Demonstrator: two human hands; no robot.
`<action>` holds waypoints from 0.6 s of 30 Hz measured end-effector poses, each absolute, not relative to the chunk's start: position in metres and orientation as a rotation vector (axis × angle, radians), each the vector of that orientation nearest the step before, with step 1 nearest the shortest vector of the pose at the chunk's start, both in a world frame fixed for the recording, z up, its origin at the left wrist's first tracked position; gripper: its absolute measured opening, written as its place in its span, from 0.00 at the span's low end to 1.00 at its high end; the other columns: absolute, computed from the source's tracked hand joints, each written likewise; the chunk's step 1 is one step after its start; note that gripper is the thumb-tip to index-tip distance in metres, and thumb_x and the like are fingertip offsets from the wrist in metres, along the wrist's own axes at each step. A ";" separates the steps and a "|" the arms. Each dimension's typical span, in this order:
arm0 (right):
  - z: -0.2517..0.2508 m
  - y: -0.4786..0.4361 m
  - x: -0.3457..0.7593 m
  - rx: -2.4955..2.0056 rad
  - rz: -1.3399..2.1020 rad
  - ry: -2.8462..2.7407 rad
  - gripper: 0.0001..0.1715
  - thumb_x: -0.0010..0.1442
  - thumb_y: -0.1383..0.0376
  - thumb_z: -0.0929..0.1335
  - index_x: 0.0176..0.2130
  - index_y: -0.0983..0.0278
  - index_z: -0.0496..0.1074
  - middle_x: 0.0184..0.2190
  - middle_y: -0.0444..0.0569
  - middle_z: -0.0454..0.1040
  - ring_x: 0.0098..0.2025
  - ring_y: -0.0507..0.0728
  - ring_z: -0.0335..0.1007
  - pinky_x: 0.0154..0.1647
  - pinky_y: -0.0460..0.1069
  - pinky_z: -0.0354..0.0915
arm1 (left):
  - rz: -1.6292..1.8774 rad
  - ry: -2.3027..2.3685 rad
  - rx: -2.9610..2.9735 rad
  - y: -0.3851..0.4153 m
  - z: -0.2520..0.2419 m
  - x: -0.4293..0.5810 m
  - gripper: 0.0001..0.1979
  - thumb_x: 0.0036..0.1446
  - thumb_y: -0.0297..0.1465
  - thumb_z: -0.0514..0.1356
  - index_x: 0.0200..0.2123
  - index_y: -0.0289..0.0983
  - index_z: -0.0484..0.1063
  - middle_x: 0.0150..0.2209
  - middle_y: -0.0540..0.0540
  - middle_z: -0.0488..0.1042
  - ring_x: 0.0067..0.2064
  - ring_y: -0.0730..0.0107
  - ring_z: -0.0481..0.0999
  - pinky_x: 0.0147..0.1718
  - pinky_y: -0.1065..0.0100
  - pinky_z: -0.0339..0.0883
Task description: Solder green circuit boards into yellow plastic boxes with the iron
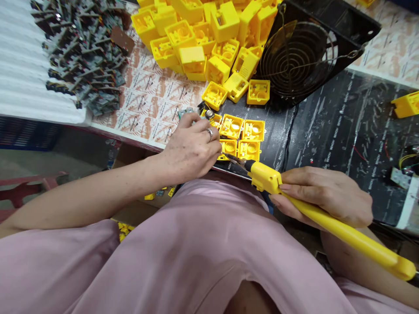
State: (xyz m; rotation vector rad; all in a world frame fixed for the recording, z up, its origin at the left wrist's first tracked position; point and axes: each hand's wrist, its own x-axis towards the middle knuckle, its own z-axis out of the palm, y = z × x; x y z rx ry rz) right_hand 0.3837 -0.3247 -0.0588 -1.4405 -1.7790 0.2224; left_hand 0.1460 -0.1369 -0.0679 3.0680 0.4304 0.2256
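Note:
My right hand (327, 196) is wrapped round the handle of a yellow soldering iron (268, 176). Its dark tip points left, at the near edge of a small group of open yellow plastic cases (249, 150). Just left of that tip, my left hand (196, 148) is closed, its fingers curled down over the leftmost cases. What those fingers pinch is hidden beneath them. Beyond the knuckles show part of a green circuit board (186, 112) and a small round metal part (208, 114) with dark wires.
A heap of yellow cases (225, 22) lies at the back, beside a black fan (294, 61). Several wired circuit boards (85, 52) are piled on white foam (19, 56) at left. At right sit a yellow case (406, 104) and a wired board (401, 176).

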 end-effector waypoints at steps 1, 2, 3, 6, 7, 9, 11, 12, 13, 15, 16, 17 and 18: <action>-0.057 -0.322 0.384 -1.332 0.233 -1.877 0.10 0.62 0.61 0.79 0.37 0.56 0.76 0.31 0.40 0.83 0.30 0.51 0.81 0.30 0.44 0.78 | 0.221 0.451 3.022 -0.137 -0.068 0.147 0.16 0.72 0.32 0.53 0.29 0.40 0.71 0.35 0.47 0.77 0.44 0.56 0.77 0.55 0.47 0.66; -0.055 -0.318 0.385 -1.226 0.235 -1.956 0.11 0.61 0.67 0.79 0.39 0.59 0.76 0.32 0.41 0.83 0.32 0.51 0.82 0.33 0.44 0.79 | 0.219 0.467 2.987 -0.137 -0.068 0.147 0.16 0.71 0.33 0.54 0.28 0.40 0.69 0.35 0.48 0.76 0.45 0.56 0.77 0.56 0.47 0.66; -0.053 -0.315 0.386 -1.149 0.220 -1.997 0.12 0.60 0.70 0.79 0.41 0.61 0.76 0.33 0.43 0.82 0.33 0.52 0.82 0.35 0.45 0.80 | 0.216 0.475 2.972 -0.138 -0.067 0.148 0.15 0.70 0.33 0.55 0.28 0.40 0.69 0.35 0.48 0.76 0.45 0.57 0.77 0.56 0.47 0.66; -0.046 -0.307 0.387 -1.082 0.166 -2.041 0.10 0.61 0.70 0.78 0.40 0.63 0.76 0.31 0.44 0.82 0.32 0.52 0.82 0.38 0.47 0.82 | 0.225 0.481 2.970 -0.137 -0.068 0.149 0.14 0.68 0.32 0.54 0.28 0.39 0.67 0.34 0.48 0.75 0.44 0.57 0.77 0.54 0.48 0.68; -0.044 -0.306 0.388 -1.090 0.162 -2.062 0.09 0.62 0.69 0.78 0.40 0.63 0.76 0.31 0.43 0.82 0.32 0.52 0.82 0.38 0.47 0.82 | 0.225 0.484 2.967 -0.137 -0.068 0.149 0.14 0.68 0.32 0.55 0.28 0.40 0.67 0.34 0.48 0.75 0.44 0.56 0.77 0.54 0.48 0.68; -0.041 -0.305 0.390 -1.107 0.164 -2.079 0.09 0.62 0.69 0.78 0.39 0.62 0.76 0.31 0.43 0.82 0.32 0.53 0.82 0.38 0.48 0.83 | 0.222 0.486 2.977 -0.137 -0.069 0.149 0.14 0.68 0.33 0.54 0.28 0.40 0.67 0.33 0.48 0.74 0.44 0.57 0.77 0.53 0.49 0.69; -0.040 -0.304 0.392 -1.106 0.173 -2.082 0.12 0.58 0.70 0.80 0.40 0.63 0.77 0.32 0.43 0.82 0.33 0.54 0.84 0.38 0.48 0.82 | 0.198 0.471 3.029 -0.136 -0.069 0.149 0.14 0.68 0.33 0.53 0.28 0.40 0.67 0.33 0.48 0.74 0.43 0.58 0.77 0.52 0.50 0.71; -0.040 -0.304 0.392 -1.090 0.172 -2.088 0.14 0.57 0.71 0.81 0.40 0.63 0.78 0.32 0.43 0.83 0.33 0.55 0.84 0.38 0.48 0.82 | 0.189 0.462 3.055 -0.137 -0.069 0.149 0.15 0.69 0.33 0.53 0.28 0.40 0.67 0.33 0.48 0.74 0.43 0.58 0.77 0.51 0.50 0.71; -0.040 -0.303 0.392 -1.075 0.171 -2.096 0.14 0.55 0.72 0.81 0.39 0.63 0.78 0.32 0.44 0.83 0.33 0.55 0.84 0.38 0.48 0.82 | 0.182 0.454 3.072 -0.137 -0.068 0.149 0.15 0.69 0.33 0.52 0.28 0.40 0.68 0.33 0.48 0.74 0.43 0.58 0.77 0.51 0.50 0.72; -0.039 -0.303 0.391 -1.068 0.164 -2.117 0.13 0.57 0.71 0.81 0.39 0.64 0.77 0.32 0.46 0.83 0.32 0.55 0.84 0.38 0.48 0.82 | 0.174 0.447 3.084 -0.138 -0.066 0.150 0.15 0.70 0.34 0.52 0.28 0.39 0.68 0.34 0.47 0.74 0.43 0.58 0.77 0.50 0.51 0.72; -0.039 -0.303 0.391 -1.058 0.152 -2.120 0.12 0.58 0.70 0.80 0.39 0.64 0.77 0.32 0.46 0.83 0.32 0.55 0.83 0.37 0.48 0.82 | 0.162 0.456 3.090 -0.138 -0.065 0.150 0.16 0.70 0.33 0.52 0.29 0.39 0.68 0.34 0.47 0.75 0.43 0.58 0.78 0.51 0.51 0.72; -0.037 -0.304 0.391 -1.059 0.152 -2.117 0.10 0.60 0.69 0.79 0.39 0.63 0.77 0.33 0.46 0.83 0.32 0.55 0.83 0.37 0.48 0.81 | 0.143 0.465 3.097 -0.138 -0.064 0.151 0.16 0.71 0.33 0.51 0.29 0.39 0.69 0.34 0.47 0.75 0.43 0.58 0.78 0.51 0.50 0.72; -0.036 -0.306 0.391 -1.077 0.174 -2.116 0.08 0.63 0.67 0.78 0.40 0.62 0.77 0.33 0.46 0.83 0.33 0.55 0.83 0.37 0.49 0.82 | 0.126 0.468 3.099 -0.139 -0.063 0.151 0.16 0.71 0.33 0.51 0.29 0.39 0.69 0.34 0.46 0.75 0.43 0.58 0.78 0.51 0.50 0.72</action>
